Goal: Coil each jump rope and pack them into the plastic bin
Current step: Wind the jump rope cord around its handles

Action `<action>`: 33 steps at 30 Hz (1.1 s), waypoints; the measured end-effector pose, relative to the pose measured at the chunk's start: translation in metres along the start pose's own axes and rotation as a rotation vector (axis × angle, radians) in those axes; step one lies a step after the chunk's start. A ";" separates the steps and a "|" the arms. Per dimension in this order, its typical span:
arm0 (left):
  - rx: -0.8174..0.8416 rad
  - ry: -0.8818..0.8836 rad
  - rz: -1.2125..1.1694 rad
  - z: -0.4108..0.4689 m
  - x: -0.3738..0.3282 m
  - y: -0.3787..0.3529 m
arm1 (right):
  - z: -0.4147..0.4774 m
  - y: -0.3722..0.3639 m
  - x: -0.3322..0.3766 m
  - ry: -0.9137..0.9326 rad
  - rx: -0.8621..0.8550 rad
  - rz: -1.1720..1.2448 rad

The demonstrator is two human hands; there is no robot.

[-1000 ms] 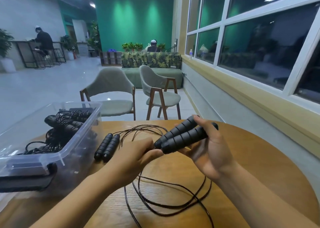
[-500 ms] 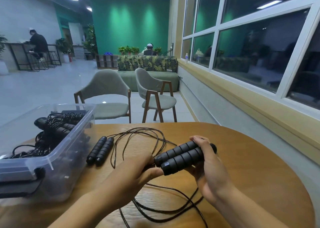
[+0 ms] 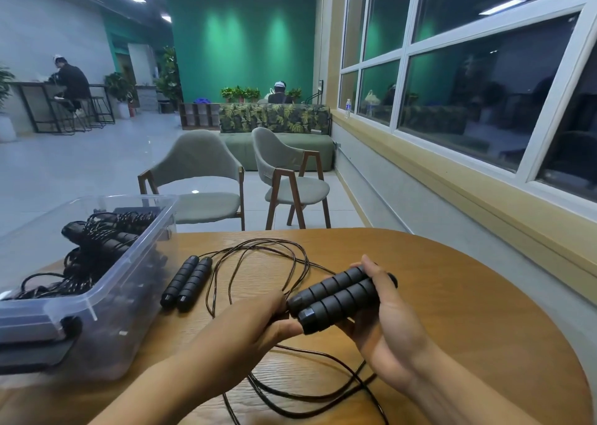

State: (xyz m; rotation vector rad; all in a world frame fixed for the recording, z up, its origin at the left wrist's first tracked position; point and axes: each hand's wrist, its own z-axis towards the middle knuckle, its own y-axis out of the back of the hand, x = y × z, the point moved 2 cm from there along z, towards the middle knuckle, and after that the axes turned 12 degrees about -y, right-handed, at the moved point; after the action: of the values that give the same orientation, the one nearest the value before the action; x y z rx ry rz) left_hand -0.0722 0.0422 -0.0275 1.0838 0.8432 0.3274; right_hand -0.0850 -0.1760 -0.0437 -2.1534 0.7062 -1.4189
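My right hand [image 3: 387, 324] grips two black ribbed jump rope handles [image 3: 336, 297] side by side above the wooden table [image 3: 484, 311]. My left hand [image 3: 255, 322] pinches the thin black cord [image 3: 310, 389] at the handles' near ends; its loose loops lie under my hands. A second pair of black handles [image 3: 185, 282] lies flat on the table, and its cord [image 3: 258, 253] loops behind it. The clear plastic bin [image 3: 106, 298] at the left holds several coiled black ropes [image 3: 97, 240].
A dark lid or tray lies under the bin's near end [image 3: 32, 353]. Two grey chairs [image 3: 200, 179] stand beyond the table's far edge. A window wall runs along the right. People sit far off in the room.
Both hands with the two handles have come down from chest height to just above the table. The grip on the handles and cord is the same.
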 end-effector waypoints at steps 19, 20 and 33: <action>-0.272 -0.098 -0.245 0.005 0.025 0.009 | -0.019 -0.002 0.003 0.654 0.085 -1.610; -0.280 -0.095 -0.255 0.005 0.025 0.009 | -0.021 -0.004 0.002 0.665 0.085 -1.620; -0.458 -0.067 -0.712 0.006 0.005 0.003 | -0.029 -0.018 -0.035 0.624 -0.045 -1.573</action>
State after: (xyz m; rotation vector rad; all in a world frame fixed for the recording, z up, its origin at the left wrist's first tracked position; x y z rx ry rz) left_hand -0.0640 0.0429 -0.0264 0.3255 0.9771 -0.1170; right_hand -0.1205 -0.1432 -0.0463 -2.1869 -1.1745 -2.7899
